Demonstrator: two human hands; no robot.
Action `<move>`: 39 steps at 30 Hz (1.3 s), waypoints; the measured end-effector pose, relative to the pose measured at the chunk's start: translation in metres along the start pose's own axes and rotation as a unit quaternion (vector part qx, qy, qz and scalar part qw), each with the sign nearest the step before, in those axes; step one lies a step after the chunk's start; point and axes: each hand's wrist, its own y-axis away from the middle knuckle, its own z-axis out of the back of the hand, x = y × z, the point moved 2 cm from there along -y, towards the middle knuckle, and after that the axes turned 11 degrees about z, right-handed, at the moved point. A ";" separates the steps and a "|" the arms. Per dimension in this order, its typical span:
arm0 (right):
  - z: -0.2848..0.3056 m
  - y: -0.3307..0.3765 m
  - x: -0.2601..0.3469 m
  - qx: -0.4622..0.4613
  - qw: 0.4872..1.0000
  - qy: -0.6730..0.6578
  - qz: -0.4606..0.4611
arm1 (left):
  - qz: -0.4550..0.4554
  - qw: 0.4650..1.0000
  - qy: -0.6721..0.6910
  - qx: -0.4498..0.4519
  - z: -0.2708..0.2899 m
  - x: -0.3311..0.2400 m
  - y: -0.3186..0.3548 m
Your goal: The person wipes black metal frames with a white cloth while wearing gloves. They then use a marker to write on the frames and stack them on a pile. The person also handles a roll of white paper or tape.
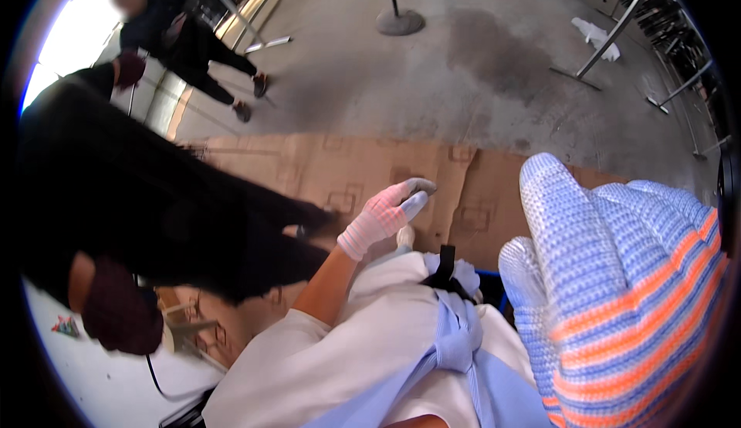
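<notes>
My left hand (386,210) hangs in front of my waist in a pink and white knit glove with grey-blue fingertips. Its fingers bend loosely with a gap to the thumb, and nothing shows in them. Close to the camera on the right, my right hand (617,281) is raised in a blue and white knit glove with orange stripes. Its fingers are stretched out and it holds nothing that I can see. I wear a white shirt (316,351) with a light blue cloth (455,343) knotted across the chest.
A co-worker in black (154,196) with dark gloves stands close on my left; another person (181,42) is farther back. Cardboard (363,158) covers the floor before me. A round-based stand (400,23), clothes racks (617,38) and a white table (85,358) are around.
</notes>
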 end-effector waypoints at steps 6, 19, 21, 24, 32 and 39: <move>-0.020 -0.046 -0.060 0.005 0.993 0.054 -0.105 | 0.053 0.992 0.085 0.077 0.034 -0.019 -0.086; -0.387 0.087 -0.309 0.068 0.851 -0.326 -0.406 | -0.116 0.987 -0.109 0.013 0.091 -0.062 -0.346; -0.433 0.098 -0.328 0.222 0.742 -0.411 -0.481 | -0.082 0.990 -0.113 0.012 0.105 -0.052 -0.406; -0.482 0.114 -0.354 0.341 0.678 -0.445 -0.476 | -0.023 0.998 -0.012 0.052 0.102 -0.059 -0.476; -0.500 0.092 -0.460 0.171 0.677 -0.473 -0.538 | 0.046 0.989 -0.072 0.120 0.079 -0.058 -0.638; -0.540 0.131 -0.560 0.122 0.653 -0.406 -0.628 | -0.037 0.989 -0.131 0.061 0.108 -0.030 -0.846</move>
